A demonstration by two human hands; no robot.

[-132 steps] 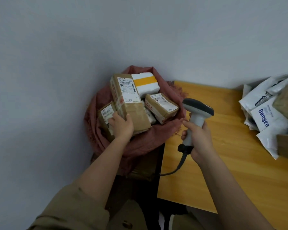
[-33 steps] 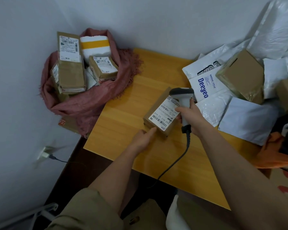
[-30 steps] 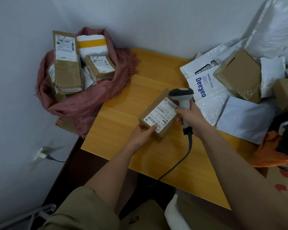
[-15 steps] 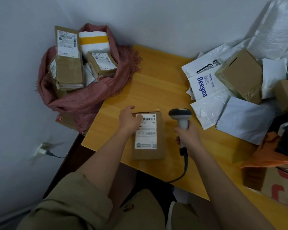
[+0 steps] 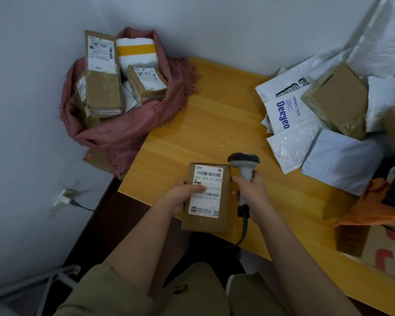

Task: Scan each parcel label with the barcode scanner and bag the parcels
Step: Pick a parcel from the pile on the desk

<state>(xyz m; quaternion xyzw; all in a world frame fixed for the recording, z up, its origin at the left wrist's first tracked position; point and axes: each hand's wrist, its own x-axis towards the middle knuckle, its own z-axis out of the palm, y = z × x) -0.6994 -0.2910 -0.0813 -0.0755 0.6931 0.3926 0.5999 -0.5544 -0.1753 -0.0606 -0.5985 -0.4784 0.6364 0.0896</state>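
1. At the counter's (image 5: pixel 214 124) near-left corner: one brown parcel (image 5: pixel 206 221), label (image 5: pixel 206 190) up, overhanging the near edge. Our left hand (image 5: pixel 180 199) has its grip clenched round the parcel's left side, thumb lying across the label's middle. Risk: the thumb may block a barcode.
2. Just beside the parcel, to its right: barcode scanner (image 5: pixel 244 166), upright, our right hand (image 5: pixel 251 192) gripping its handle. We judge the head is not aimed at the label, so a trigger pull from here could read nothing.
3. Off the near edge: scanner cable (image 5: pixel 243 231), hanging. Risk: it may snag as we swing toward the bag.
4. Past the counter's far-left corner: pink bag (image 5: pixel 128 131), already piled high with parcels. Risk: one more may slide off.
5. Along the counter's right edge: white mailers (image 5: pixel 342 163), unbagged.
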